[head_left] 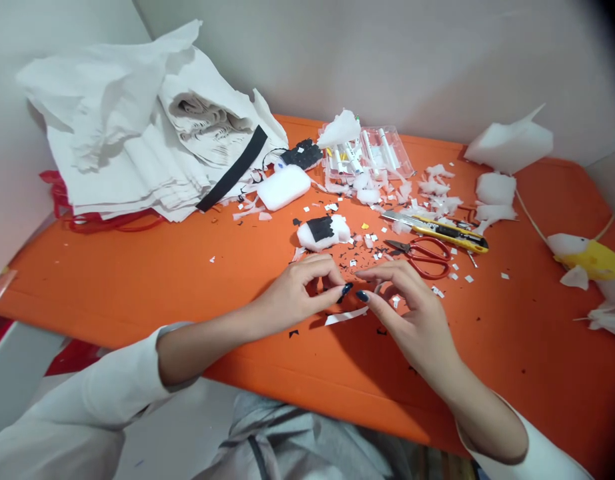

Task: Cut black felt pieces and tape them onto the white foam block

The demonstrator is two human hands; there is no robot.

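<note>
Orange tabletop (137, 267) fills the view and carries everything, set into a pale corner so that bulky stock can be pushed back out of the working space. Largest on it is the heap of white paper sheets (137, 127), stacked at the far left against the wall with a black strip (233, 169) draped across its edge, well apart from the hands. Farther right, a clear plastic box (370, 153) of small white tubes sits behind a litter of white scraps (432, 187), and a white foam block (284, 187) lies just in front of the paper heap. At the right edge rests a yellow and white paper figure (590, 259), laid aside where it will not be brushed. A yellow utility knife (437, 230) and red scissors (422, 257) lie side by side just beyond the right hand, within easy reach. A small white piece wrapped in black (321, 231) sits just beyond the fingertips.

Both hands meet over the table's near middle. The left hand (300, 290) is curled, thumb and forefinger pinched together; the right hand (405, 300) is bent inward toward it, fingers loosely curved. What they pinch is too small to tell. A white paper sliver (345, 316) lies on the table just beneath them.
</note>
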